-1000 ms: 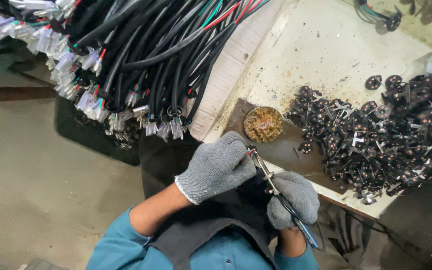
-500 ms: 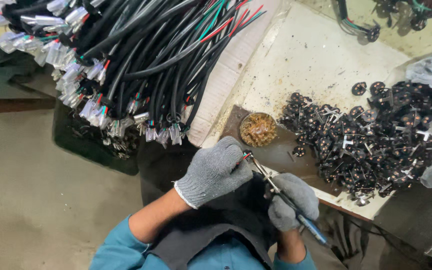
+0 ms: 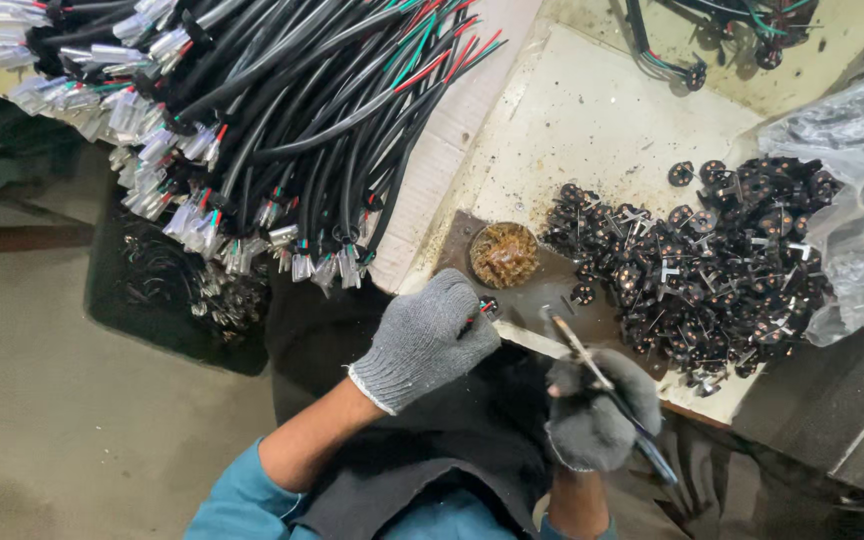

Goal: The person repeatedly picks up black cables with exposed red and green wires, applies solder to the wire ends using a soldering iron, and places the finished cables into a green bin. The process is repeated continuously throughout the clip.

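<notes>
since a moment ago my two hands have come apart: the iron's tip was right up at my left fingers, and now it sits off to the right of them with a gap between.

my left hand [image 3: 430, 338], in a grey knit glove, is curled shut and pinching the cable end [image 3: 482, 310], where red and green wire tips poke out between finger and thumb. i hold it low, just below the little round dish of brownish flux [image 3: 503, 254], probably so the bare ends stay close to the dish. my left forearm runs up from the lower left, wrist bent so the knuckles face the dish.

my right hand [image 3: 597, 415], gloved too, is wrapped tight round the soldering iron [image 3: 602, 385], blue handle pointing down past my wrist, thin tip angled up toward the dish but not touching it. gripping it like a pen seems to give me a steady point.

right of the dish lies the heap of small black plug inserts [image 3: 712, 265], spilling out of a clear plastic bag [image 3: 857, 210], within easy reach. up and left of the dish hangs the big bundle of black cables [image 3: 252, 110] with their clear connector ends.
</notes>
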